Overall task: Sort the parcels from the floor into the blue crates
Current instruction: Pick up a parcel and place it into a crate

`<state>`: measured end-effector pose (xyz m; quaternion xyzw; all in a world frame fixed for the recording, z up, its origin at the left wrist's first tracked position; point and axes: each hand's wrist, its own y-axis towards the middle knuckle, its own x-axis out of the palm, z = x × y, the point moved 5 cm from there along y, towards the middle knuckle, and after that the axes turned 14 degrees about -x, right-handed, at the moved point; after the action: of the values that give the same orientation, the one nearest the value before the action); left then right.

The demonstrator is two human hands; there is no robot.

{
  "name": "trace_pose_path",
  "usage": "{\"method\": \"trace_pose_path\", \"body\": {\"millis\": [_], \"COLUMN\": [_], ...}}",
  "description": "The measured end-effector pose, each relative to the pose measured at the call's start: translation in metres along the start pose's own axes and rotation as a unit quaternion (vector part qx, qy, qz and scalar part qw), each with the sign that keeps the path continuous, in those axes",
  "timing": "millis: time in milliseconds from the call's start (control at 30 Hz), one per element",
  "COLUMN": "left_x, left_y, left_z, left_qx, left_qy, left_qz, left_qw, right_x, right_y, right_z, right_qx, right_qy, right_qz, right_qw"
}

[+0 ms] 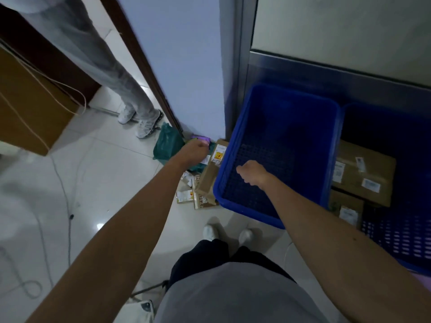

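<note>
An empty blue crate [235,145] stands on the floor by the wall. Left of it lies a pile of parcels: a green bag [168,145], a long cardboard box with a red and yellow label [215,159], and small flat packets [189,195]. My left hand [196,151] reaches into the pile's far end, fingers curled on a purple parcel [198,137] against the wall. My right hand [251,173] hovers over the empty crate's floor, fingers curled, with nothing seen in it. A second blue crate [405,234] at the right holds cardboard boxes [366,171].
Another person stands at the upper left, their white shoes [144,127] close to the green bag. A brown cabinet [28,108] is at the left. Cables [67,206] trail across the glossy tiled floor. My own feet [211,231] are just before the crate.
</note>
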<state>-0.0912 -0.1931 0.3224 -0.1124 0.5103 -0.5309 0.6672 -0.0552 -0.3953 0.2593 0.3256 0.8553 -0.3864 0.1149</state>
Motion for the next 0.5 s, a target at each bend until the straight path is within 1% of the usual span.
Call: {"method": "trace_pose_path", "body": {"millis": [67,233,367,467,500], "left_x": [-0.005,-0.016,-0.026,-0.031,-0.034], "left_y": [0.000,0.004,0.026,0.053,0.064], "left_z": [-0.019,-0.062,-0.080,-0.091,-0.097], "left_qx": [-0.020,-0.068,-0.080,-0.077,-0.072], "left_qy": [-0.010,-0.054,-0.064,-0.055,-0.048], "left_qz": [0.014,0.004,-0.013,-0.040,-0.053], "left_qw": [1.000,0.996,0.995,0.995,0.995], "right_x": [0.012,0.041,0.062,0.083,0.090], "right_y": [0.006,0.014,0.026,0.044,0.052], "right_z": [-0.005,-0.030,-0.054,-0.067,-0.072], "right_qx": [-0.004,-0.018,-0.040,-0.018,-0.009], "right_qy": [-0.016,-0.043,-0.045,-0.012,-0.024], "right_qz": [-0.013,-0.034,-0.026,-0.023,-0.014], "right_qw": [1.000,0.998,0.998,1.000,1.000]}}
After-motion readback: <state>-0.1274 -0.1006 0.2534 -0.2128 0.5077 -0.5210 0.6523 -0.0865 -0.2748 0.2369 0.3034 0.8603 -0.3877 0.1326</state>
